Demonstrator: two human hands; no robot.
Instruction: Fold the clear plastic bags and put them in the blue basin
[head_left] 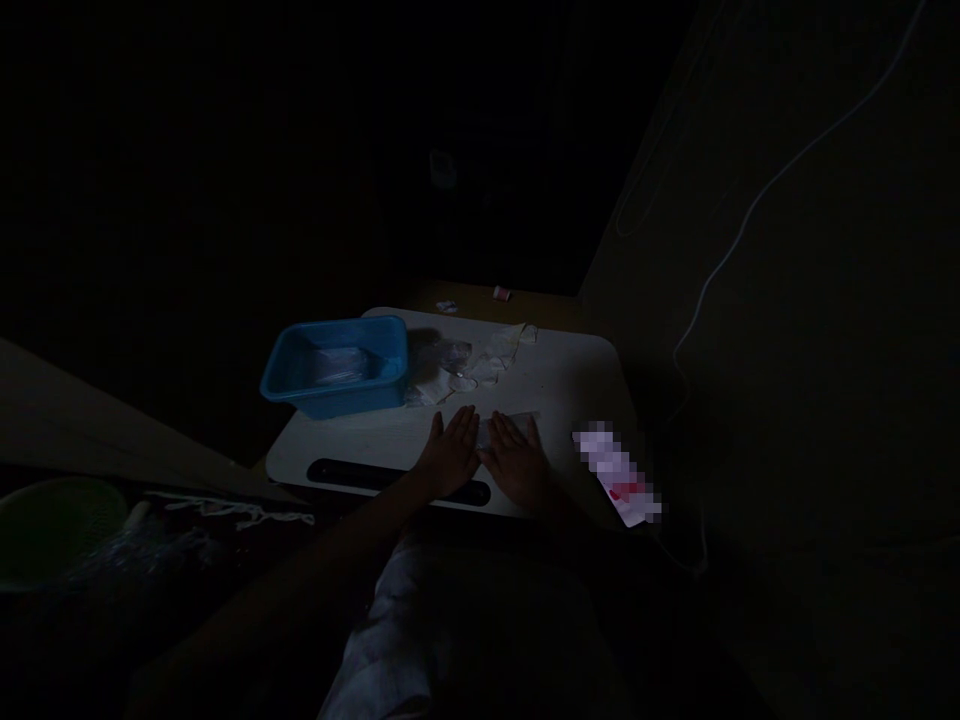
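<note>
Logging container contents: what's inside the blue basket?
The blue basket holds a pale stack, possibly clear plastic sheets or bags. Too dark to identify or count them; the near wall hides the lowest part of the inside.

The left hand point(450, 457) and right hand point(517, 468) are bare, with slender fingers; the left forearm point(337, 537) is bare too. Pale, bluish-grey cloth point(388, 640) with faint, blurred darker patches and soft folds shows at the lap. Deep shadow hides the other clothing's colour and cut.
</note>
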